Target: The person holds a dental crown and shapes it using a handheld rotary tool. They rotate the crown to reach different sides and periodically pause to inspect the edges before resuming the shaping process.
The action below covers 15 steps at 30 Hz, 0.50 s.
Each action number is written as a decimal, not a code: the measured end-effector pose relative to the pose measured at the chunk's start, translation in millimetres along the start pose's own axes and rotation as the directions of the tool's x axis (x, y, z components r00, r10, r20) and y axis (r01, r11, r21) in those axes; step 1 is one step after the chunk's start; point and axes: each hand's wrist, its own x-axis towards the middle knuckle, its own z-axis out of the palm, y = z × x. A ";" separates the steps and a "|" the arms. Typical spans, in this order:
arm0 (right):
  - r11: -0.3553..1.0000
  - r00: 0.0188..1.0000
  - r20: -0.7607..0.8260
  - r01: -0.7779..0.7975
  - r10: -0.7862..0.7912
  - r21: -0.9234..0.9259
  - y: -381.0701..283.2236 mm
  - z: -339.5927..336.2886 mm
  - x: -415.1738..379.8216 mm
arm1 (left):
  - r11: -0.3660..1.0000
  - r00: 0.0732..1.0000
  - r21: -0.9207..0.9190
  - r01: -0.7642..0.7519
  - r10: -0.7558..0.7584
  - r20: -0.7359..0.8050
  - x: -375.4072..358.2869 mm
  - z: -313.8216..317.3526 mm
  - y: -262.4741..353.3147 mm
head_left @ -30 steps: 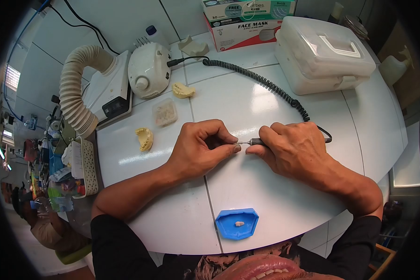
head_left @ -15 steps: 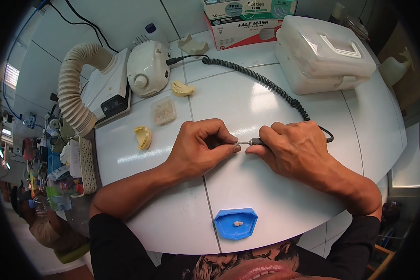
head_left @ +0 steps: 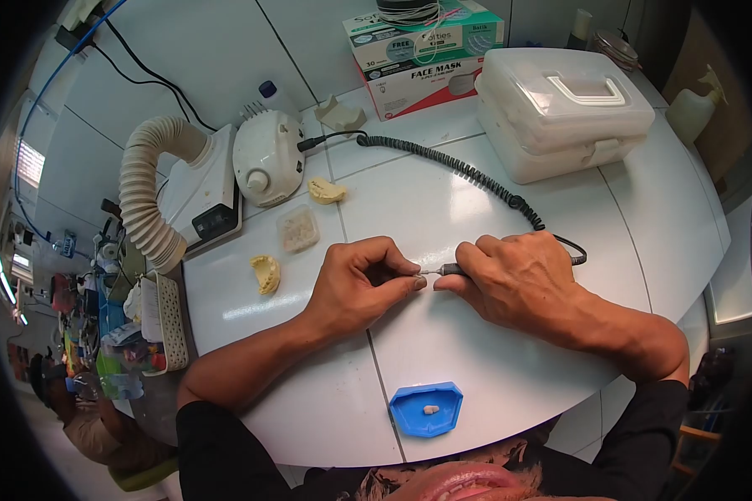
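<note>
My right hand [head_left: 514,275] is wrapped round a rotary handpiece [head_left: 453,270], whose thin metal bit points left. Opposite it, my left hand [head_left: 363,280] is closed, thumb and forefinger pinched at the tip of the bit. Whatever small piece sits between those fingertips is mostly hidden. A black coiled cord [head_left: 447,163] runs from the handpiece to a white control unit [head_left: 269,159] with a knob. Nearer my body, a blue tray [head_left: 407,422] holds a small tooth-coloured piece [head_left: 431,410].
Two yellowish dental casts [head_left: 266,274] and a small clear box [head_left: 298,230] lie left of my hands. Behind stand a hose unit [head_left: 217,221], face mask boxes [head_left: 426,83] and a translucent case [head_left: 568,117]. A basket [head_left: 171,326] stands at the left edge; another person sits beyond.
My head view has shifted, so the tabletop things appear slightly lower. Both hands keep nearly the same pose, with the bit still at the left fingertips.
</note>
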 end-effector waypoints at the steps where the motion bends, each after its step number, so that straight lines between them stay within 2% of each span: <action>1: 1.000 1.000 0.006 -0.002 0.002 -0.001 0.4 0.2 0.3 | 1.000 1.000 -0.011 0.011 -0.011 -0.002 0.5 -0.3 1.2; 11: 1.000 0.995 0.100 -0.007 0.005 0.023 0.3 -4.0 1.6 | 0.996 1.000 0.082 -0.021 0.021 0.012 -1.3 -0.4 3.5; 15: 1.000 0.997 0.073 -0.016 0.015 0.009 0.7 -4.3 2.7 | 1.000 1.000 0.020 -0.010 0.010 -0.002 -0.1 0.5 3.5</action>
